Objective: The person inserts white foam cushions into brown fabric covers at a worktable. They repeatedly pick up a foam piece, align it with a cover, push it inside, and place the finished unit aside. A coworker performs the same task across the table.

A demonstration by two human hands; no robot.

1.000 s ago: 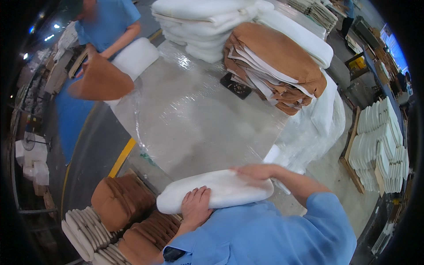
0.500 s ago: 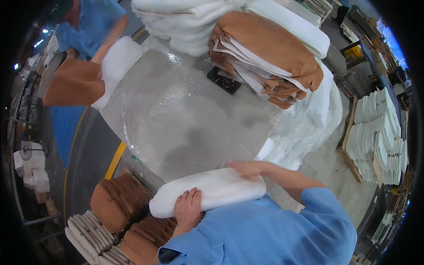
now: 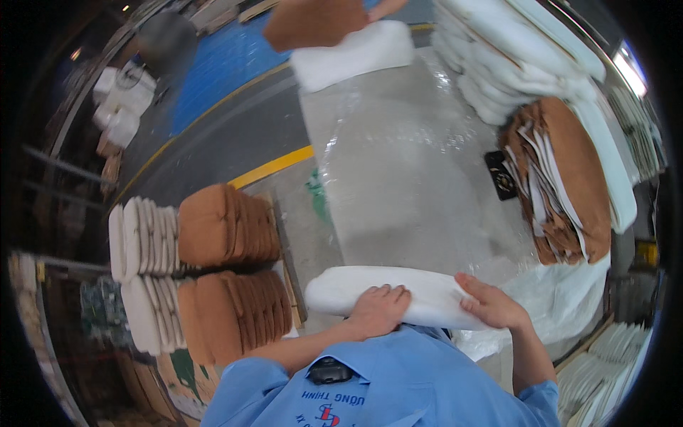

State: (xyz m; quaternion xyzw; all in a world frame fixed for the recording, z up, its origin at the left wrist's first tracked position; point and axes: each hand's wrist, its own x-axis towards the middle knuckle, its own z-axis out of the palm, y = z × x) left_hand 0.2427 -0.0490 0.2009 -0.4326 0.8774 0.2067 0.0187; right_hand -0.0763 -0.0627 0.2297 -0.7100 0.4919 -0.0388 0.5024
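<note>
A long white wadding pad (image 3: 427,285) lies across the near edge of the table, against my waist. On its middle rests my left hand (image 3: 382,311), the fingers close together and pressing it down. My right hand (image 3: 493,304) grips the pad's right end, thumb on top; part of its fingers is hidden. Past the table's far edge, another person's hand (image 3: 384,10) is at a brown pad (image 3: 316,25), beside a white pad (image 3: 356,57) lying on the table's far left corner.
The grey table (image 3: 398,171) has a plastic-wrapped top. At its right stand a stack of brown covers (image 3: 580,185), a small black tray (image 3: 501,176) and piled white wadding (image 3: 498,57). Brown pads (image 3: 228,228) and cream pads (image 3: 146,235) stand in rows on the floor at left.
My view has turned, so the table sits further right and the floor stacks show more. My right hand has moved from the pad's top to its right end. My left hand stays on the pad.
</note>
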